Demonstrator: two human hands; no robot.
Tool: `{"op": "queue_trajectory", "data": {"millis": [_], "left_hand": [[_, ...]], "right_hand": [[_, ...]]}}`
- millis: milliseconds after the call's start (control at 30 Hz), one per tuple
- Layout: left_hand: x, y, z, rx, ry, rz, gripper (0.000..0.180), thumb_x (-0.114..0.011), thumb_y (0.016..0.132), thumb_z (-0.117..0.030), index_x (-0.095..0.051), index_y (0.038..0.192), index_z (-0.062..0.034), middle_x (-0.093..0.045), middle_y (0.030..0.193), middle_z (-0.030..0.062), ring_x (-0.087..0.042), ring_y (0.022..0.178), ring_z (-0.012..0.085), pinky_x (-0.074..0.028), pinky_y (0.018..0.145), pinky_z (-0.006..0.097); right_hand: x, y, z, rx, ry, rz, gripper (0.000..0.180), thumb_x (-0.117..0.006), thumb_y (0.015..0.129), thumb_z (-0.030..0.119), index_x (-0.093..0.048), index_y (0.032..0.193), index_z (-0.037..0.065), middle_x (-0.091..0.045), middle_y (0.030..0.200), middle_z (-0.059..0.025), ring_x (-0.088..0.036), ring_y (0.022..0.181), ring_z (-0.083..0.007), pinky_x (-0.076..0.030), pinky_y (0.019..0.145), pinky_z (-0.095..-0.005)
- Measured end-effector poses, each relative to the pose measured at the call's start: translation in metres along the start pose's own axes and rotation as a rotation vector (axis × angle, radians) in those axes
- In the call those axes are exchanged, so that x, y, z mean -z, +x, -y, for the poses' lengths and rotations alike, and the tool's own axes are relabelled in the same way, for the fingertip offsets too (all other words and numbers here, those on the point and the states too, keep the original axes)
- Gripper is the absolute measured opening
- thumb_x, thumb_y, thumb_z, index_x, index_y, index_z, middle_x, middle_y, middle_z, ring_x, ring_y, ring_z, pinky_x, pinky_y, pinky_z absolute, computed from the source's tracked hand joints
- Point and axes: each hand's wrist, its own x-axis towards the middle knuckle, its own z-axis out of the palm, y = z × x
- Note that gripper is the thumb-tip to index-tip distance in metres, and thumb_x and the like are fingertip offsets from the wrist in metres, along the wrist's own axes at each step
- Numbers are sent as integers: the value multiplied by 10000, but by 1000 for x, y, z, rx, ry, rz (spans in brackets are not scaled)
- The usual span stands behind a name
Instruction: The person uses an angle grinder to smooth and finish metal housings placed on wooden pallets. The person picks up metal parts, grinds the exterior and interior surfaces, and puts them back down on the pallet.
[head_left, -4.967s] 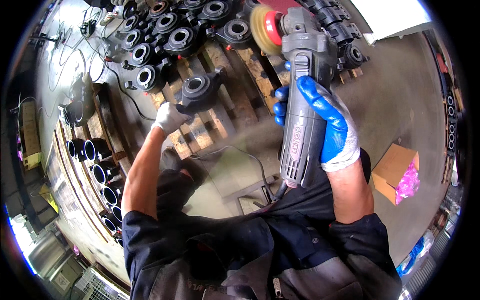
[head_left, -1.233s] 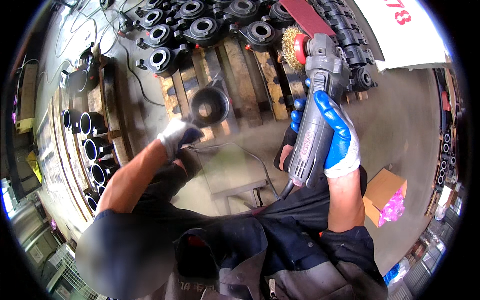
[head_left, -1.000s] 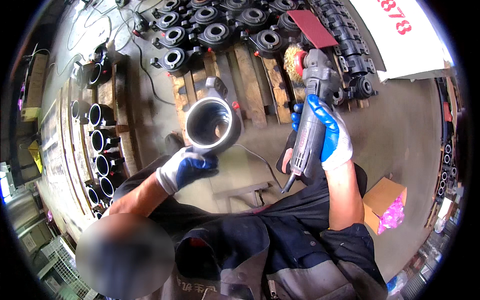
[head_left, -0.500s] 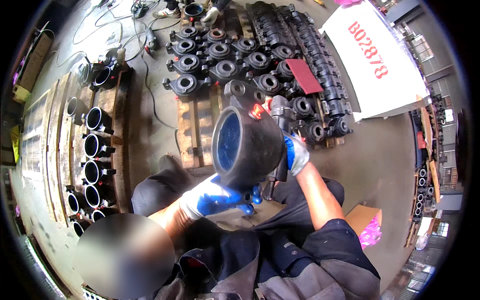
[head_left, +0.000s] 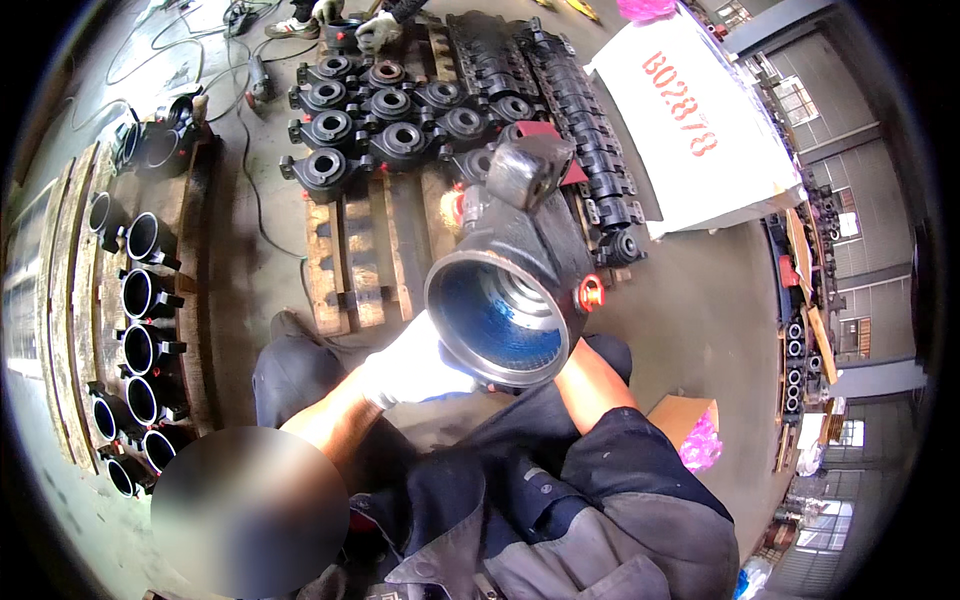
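Observation:
A large black metal cylinder housing (head_left: 560, 250) is held up in front of me. Its round mouth faces me and shows a blue-coated inside with a bright ringed bore deeper in. An orange-red plug (head_left: 592, 293) sticks out of its right side, and a thick lug (head_left: 527, 172) rises from its far end. My left hand (head_left: 425, 365), in a white and blue glove, is closed against the housing's lower left; its fingertips are hidden behind it. The right forearm (head_left: 592, 385) runs up behind the housing, which covers my right hand completely.
Rows of black ring-ended castings (head_left: 402, 138) fill a wooden pallet (head_left: 325, 270) ahead, with a red pad (head_left: 568, 170) behind the housing. Black cylinders (head_left: 150, 238) line the left pallet. A co-worker's gloved hand (head_left: 378, 33) is at the far end. A white box (head_left: 700, 130) stands right.
The housing has turned, so its mouth now opens toward me and the plug has swung to its right side. My right hand has gone out of sight behind it. The view has shifted rightward.

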Motion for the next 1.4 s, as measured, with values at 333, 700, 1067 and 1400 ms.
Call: {"op": "queue_trajectory", "data": {"millis": [333,700,1067,1400], "left_hand": [[-22,1,-41,64,203,-100,572,-844,746,-132,-618,1254,0,-721,1092,136,-692,1003,198,-558,869,340],[-15,9,-20,-249,504,-285,510,-803,777,-172,-606,1220,-11,-718,1048,152,-709,927,272,-564,821,364],[-12,-2,-35,172,100,-125,640,-861,679,-94,-602,1256,2,-689,1168,90,-648,1066,177,-531,948,348],[6,-18,-14,309,-277,45,666,-880,738,-90,-578,1322,14,-689,1220,125,-663,1102,204,-531,986,363]], "right_hand": [[28,-15,-17,-7,2,-86,310,-704,944,269,-626,1162,63,-687,978,-84,-671,850,-214,-553,760,-346],[45,-11,-31,-24,-22,-157,334,-686,955,284,-617,1191,57,-683,1021,-86,-665,901,-214,-543,803,-346],[62,2,-51,-48,-55,-234,359,-668,967,299,-608,1220,51,-679,1065,-88,-658,952,-214,-533,846,-347],[83,12,-80,-88,-92,-326,382,-651,977,312,-600,1247,46,-675,1105,-89,-652,998,-214,-524,886,-347]]}}
